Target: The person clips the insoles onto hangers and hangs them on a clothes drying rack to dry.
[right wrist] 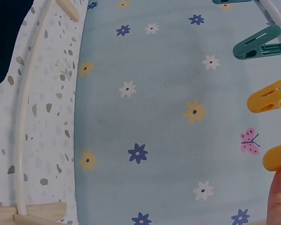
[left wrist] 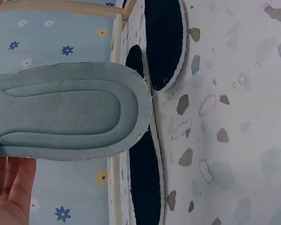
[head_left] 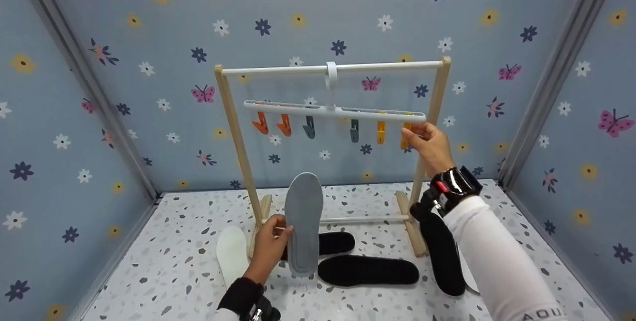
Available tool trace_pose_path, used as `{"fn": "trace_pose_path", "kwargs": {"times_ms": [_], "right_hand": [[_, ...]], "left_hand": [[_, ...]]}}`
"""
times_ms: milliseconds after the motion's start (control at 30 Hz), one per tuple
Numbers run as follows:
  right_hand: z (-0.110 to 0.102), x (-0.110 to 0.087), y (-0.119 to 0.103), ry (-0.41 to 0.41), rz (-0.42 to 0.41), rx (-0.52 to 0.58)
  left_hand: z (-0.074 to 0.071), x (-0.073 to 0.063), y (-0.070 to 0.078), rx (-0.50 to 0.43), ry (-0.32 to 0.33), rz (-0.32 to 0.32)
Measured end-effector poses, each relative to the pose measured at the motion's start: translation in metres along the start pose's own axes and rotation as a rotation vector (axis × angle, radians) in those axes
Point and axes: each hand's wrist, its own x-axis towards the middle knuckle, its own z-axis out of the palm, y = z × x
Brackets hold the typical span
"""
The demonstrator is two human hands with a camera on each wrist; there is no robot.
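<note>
In my left hand (head_left: 271,247) I hold a grey insole (head_left: 304,221) upright by its edge, thumb on its face. The left wrist view shows the grooved heel of the insole (left wrist: 70,110) close up. My right hand (head_left: 431,146) pinches the outermost yellow clothespin (head_left: 406,137) at the right end of a white clip hanger (head_left: 293,108). Another yellow clothespin (head_left: 380,133), two dark green clothespins (head_left: 354,131) and two orange clothespins (head_left: 284,126) hang along the same bar. The hanger tilts slightly down to the right.
A wooden rack (head_left: 233,137) with a white top rod (head_left: 387,66) carries the hanger. On the speckled surface lie a black insole (head_left: 367,270), another black insole (head_left: 442,256) at the right, a partly hidden one (head_left: 338,243) behind, and a white insole (head_left: 232,254) at the left.
</note>
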Motion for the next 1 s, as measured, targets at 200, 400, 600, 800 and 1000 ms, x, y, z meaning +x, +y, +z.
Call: {"fn": "trace_pose_path", "kwargs": {"times_ms": [200,400,600,800,1000], "right_hand": [[-0.001,0.007,0.009,0.014,-0.035,0.051],[-0.002,0.006,0.008,-0.011,0.010,0.080],[-0.005,0.005,0.008,0.001,0.032,0.086],[-0.002,0.007,0.010,-0.003,0.047,0.118],[0.001,0.009,0.011,0.001,0.067,0.177]], "left_hand": [[0.020,0.007,0.013,-0.022,-0.024,0.088],[0.043,0.012,0.020,-0.056,-0.014,0.162],[0.063,0.013,0.027,-0.091,-0.045,0.152],[0.074,0.011,0.049,-0.113,-0.052,0.135],[0.091,0.013,0.053,-0.134,-0.089,0.105]]}}
